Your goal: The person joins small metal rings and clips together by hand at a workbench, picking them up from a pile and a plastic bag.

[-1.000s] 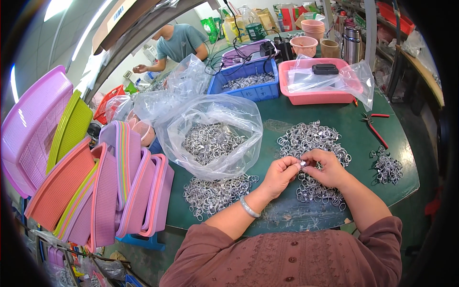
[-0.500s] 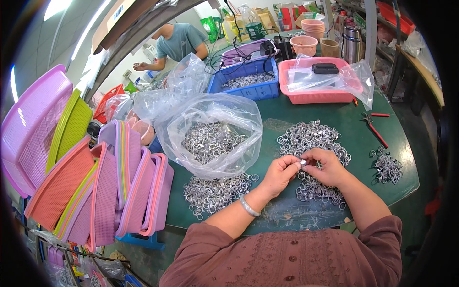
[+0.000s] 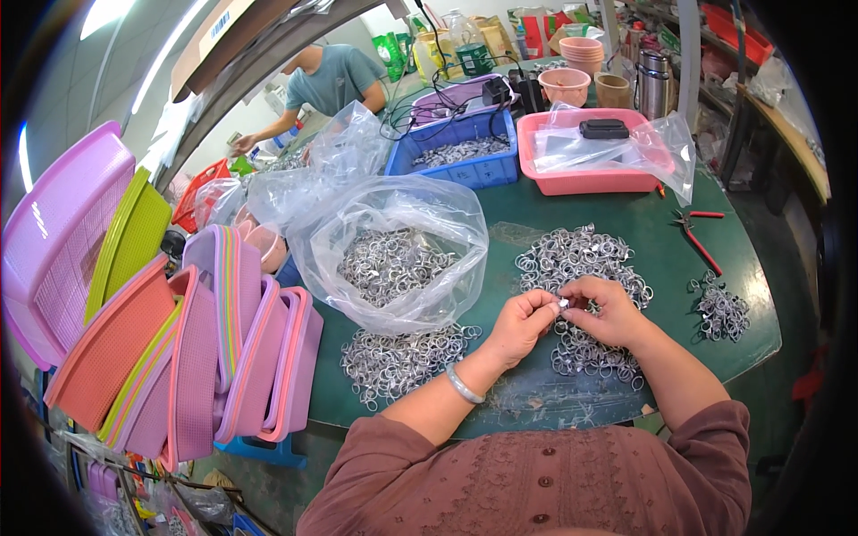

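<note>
I see both hands meet: left hand (image 3: 521, 323) and right hand (image 3: 606, 310) fingertips pinch, probably, one small metal ring (image 3: 564, 305) between them.

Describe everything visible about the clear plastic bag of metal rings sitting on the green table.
The clear plastic bag of small silvery metal rings is thin, crinkled film with its mouth rolled open and facing up. A heap of rings fills its bottom. It sits slumped on the green table, left of the hands, with a loose pile of rings against its near edge and more clear bags behind it. Neither hand touches it.
</note>
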The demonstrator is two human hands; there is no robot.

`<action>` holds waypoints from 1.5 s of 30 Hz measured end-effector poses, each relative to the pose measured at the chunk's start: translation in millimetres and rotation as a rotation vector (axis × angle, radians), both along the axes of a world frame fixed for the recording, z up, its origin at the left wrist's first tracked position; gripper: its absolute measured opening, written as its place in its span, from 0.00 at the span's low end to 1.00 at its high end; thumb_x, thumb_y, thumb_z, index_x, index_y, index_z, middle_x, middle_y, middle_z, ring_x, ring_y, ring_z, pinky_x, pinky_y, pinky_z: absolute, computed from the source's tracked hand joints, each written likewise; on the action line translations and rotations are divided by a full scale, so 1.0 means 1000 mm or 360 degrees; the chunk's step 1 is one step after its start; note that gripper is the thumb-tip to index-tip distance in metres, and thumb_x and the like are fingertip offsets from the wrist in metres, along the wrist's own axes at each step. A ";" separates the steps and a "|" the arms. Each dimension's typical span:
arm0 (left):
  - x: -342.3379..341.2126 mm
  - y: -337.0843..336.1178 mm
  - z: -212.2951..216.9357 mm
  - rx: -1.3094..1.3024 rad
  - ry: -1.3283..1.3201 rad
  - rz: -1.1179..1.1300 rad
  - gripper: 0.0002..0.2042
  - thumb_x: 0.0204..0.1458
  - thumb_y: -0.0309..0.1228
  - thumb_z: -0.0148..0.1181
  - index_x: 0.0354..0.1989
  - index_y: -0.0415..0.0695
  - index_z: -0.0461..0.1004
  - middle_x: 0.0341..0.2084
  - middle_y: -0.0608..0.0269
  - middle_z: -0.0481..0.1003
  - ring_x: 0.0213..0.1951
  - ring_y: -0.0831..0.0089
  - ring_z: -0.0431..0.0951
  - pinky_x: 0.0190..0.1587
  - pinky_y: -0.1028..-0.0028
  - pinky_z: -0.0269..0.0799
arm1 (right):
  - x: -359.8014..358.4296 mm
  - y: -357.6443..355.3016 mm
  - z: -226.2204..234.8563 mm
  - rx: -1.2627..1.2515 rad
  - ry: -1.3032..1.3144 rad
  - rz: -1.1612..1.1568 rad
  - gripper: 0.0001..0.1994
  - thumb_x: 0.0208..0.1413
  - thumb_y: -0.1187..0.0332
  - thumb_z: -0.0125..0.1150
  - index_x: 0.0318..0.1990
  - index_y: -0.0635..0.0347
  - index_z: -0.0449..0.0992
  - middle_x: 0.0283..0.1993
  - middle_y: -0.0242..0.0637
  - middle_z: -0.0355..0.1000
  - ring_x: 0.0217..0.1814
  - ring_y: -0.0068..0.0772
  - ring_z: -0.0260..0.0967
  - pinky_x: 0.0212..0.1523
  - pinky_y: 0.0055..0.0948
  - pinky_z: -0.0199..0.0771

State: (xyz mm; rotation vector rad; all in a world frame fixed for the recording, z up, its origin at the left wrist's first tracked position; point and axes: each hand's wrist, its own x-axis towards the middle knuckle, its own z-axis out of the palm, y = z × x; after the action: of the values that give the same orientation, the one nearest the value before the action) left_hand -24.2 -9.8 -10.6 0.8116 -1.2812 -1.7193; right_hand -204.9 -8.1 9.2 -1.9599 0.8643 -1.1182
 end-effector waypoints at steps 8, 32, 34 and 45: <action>-0.003 0.001 0.006 -0.0022 -0.0053 0.0052 0.03 0.51 0.29 0.52 0.30 0.43 0.71 0.19 0.75 0.67 0.19 0.88 0.62 0.23 0.87 0.57 | -0.003 0.000 0.001 -0.0110 0.0019 -0.0028 0.10 0.44 0.76 0.60 0.37 0.64 0.72 0.28 0.36 0.69 0.29 0.24 0.68 0.30 0.22 0.68; 0.001 -0.002 0.005 0.0107 0.0029 0.0102 0.04 0.51 0.27 0.53 0.32 0.43 0.72 0.19 0.72 0.68 0.20 0.86 0.63 0.22 0.86 0.57 | 0.000 -0.006 -0.012 -0.0034 -0.0072 -0.0033 0.13 0.42 0.78 0.60 0.39 0.63 0.72 0.28 0.31 0.67 0.29 0.20 0.63 0.31 0.19 0.66; 0.001 -0.002 0.005 0.0086 0.0028 0.0087 0.04 0.51 0.28 0.53 0.32 0.43 0.72 0.19 0.72 0.68 0.20 0.86 0.64 0.22 0.86 0.57 | -0.001 -0.007 -0.011 -0.0069 -0.0036 -0.0048 0.13 0.42 0.78 0.60 0.38 0.63 0.72 0.28 0.31 0.67 0.29 0.20 0.63 0.31 0.20 0.65; 0.001 -0.001 0.004 0.0081 0.0071 0.0075 0.05 0.51 0.28 0.53 0.34 0.42 0.73 0.20 0.72 0.69 0.21 0.85 0.64 0.23 0.86 0.57 | -0.001 -0.006 -0.009 -0.0207 0.0010 -0.0074 0.13 0.40 0.79 0.60 0.37 0.62 0.71 0.26 0.31 0.65 0.27 0.22 0.62 0.29 0.20 0.64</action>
State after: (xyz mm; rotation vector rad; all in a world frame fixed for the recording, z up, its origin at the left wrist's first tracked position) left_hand -23.3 -10.7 -6.3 0.8219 -1.1841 -1.7291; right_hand -206.1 -14.0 0.7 -2.0588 0.8633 -1.2227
